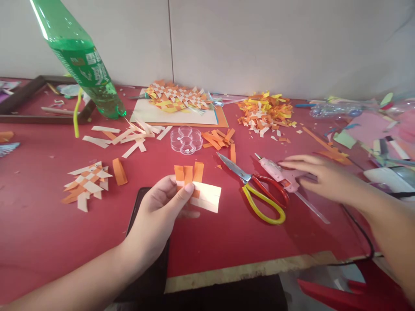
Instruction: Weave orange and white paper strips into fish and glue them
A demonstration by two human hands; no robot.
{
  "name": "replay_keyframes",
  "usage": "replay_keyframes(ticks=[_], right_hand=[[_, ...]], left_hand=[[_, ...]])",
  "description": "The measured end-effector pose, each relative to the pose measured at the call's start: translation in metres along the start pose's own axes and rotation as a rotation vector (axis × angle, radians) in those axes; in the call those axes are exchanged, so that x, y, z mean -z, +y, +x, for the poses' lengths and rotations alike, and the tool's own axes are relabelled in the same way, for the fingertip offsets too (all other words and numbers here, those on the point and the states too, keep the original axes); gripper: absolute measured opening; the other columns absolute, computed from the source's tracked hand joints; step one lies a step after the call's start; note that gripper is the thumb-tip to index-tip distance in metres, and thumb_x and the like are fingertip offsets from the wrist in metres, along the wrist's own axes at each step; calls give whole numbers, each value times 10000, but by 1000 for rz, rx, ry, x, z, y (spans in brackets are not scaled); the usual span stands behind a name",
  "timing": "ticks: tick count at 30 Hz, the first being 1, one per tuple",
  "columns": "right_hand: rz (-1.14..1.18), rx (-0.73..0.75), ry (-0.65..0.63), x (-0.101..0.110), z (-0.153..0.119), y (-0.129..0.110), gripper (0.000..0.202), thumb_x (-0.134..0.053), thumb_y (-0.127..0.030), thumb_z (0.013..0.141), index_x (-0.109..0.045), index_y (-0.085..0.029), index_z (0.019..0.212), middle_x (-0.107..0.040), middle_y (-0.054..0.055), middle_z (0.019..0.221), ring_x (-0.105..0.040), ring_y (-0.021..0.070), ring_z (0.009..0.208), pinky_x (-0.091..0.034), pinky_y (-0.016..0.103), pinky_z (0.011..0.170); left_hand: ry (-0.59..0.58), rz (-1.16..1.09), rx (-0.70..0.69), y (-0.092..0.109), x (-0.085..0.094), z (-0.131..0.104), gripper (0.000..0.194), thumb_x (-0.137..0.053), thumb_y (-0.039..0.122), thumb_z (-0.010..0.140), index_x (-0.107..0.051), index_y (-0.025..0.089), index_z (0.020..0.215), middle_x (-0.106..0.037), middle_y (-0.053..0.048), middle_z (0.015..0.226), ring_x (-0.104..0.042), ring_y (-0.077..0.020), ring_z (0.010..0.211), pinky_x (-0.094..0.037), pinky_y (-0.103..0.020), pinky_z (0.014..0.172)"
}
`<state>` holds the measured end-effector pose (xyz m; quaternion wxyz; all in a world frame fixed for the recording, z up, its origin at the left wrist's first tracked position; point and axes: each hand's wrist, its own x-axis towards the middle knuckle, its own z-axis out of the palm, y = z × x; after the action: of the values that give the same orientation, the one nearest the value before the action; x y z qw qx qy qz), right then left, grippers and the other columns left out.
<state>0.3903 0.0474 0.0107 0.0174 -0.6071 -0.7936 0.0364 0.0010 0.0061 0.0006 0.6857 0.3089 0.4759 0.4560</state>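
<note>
My left hand (158, 216) pinches a small woven piece of orange and white paper strips (198, 190) between thumb and fingers, held just above the red table (39, 233). My right hand (319, 177) lies over the pink glue gun (281, 172), fingers stretched along its body; whether it grips the gun is unclear. Red-and-yellow-handled scissors (256, 190) rest shut on the table between the two hands.
A tilted green bottle (84, 65) stands at back left. A clear plastic dish (186, 140), loose white strips (129, 137), a woven piece (87, 183), a larger weave (177, 96) and a scrap heap (264, 111) lie about. A dark phone (142, 242) is under my left wrist.
</note>
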Motion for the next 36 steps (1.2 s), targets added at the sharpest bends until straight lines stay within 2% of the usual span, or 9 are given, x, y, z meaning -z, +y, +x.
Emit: replay_keyframes(ticks=[3,6,9,14,17,20,24,31,36], right_hand=[[-46,-9,193,-1,-7,-41,377,-426,-201,800,-626,-193,1120,-653,151,1165,-646,312,1039,-487,498,930],[-4,52,90,-11,-21,-94,232,-486,-267,833,-605,-184,1013,-663,114,1012,-667,269,879,-555,417,752],[-82,78,96,-23,-32,-122,312,-452,-211,846,-565,-115,1121,-638,165,1018,-649,315,946,-548,465,787],[-91,28,105,-29,-26,-114,291,-439,-177,775,-568,-135,1032,-679,161,926,-685,312,841,-566,438,683],[-5,-125,117,-25,-22,-114,308,-504,-233,706,-586,-180,997,-711,129,944,-707,299,794,-572,410,620],[245,-322,152,-18,-26,-124,314,-596,-365,703,-597,-215,978,-732,89,889,-722,282,746,-577,374,591],[653,-526,106,-7,-38,-137,434,-690,-552,693,-595,-223,960,-727,47,769,-711,232,644,-561,287,518],[877,-331,20,-4,-60,-143,418,-765,-442,667,-577,-247,986,-669,-6,714,-669,184,603,-576,235,507],[739,-297,-67,-5,-68,-151,392,-779,-427,664,-585,-242,950,-697,8,702,-677,202,584,-576,246,496]], left_hand=[[-17,54,-31,1,0,-2,204,-695,349,855,-567,192,836,-667,52,699,-636,-80,570,-557,-162,497],[-18,71,-47,3,0,-3,192,-685,341,866,-560,210,931,-685,50,735,-670,-97,619,-570,-171,515],[-33,32,-26,4,0,-4,238,-701,320,856,-526,233,990,-717,37,792,-712,-136,712,-585,-191,529],[-50,-25,8,5,-1,-5,215,-700,322,856,-519,220,913,-715,35,792,-712,-133,693,-578,-189,523],[-47,-12,5,5,-1,-5,185,-681,342,869,-559,217,930,-716,27,841,-706,-126,715,-583,-197,556],[-28,-31,-8,6,-1,-4,170,-693,337,859,-571,224,896,-696,41,815,-686,-114,709,-558,-180,538],[10,-36,-13,5,0,-2,182,-706,317,850,-549,224,836,-652,74,718,-538,-39,498,-439,-133,446],[21,-31,-41,3,0,0,178,-723,294,839,-575,203,801,-586,75,671,-447,-21,516,-380,-125,499],[-17,51,-54,3,1,-2,133,-713,308,847,-653,195,811,-629,56,723,-494,-28,584,-417,-114,558]])
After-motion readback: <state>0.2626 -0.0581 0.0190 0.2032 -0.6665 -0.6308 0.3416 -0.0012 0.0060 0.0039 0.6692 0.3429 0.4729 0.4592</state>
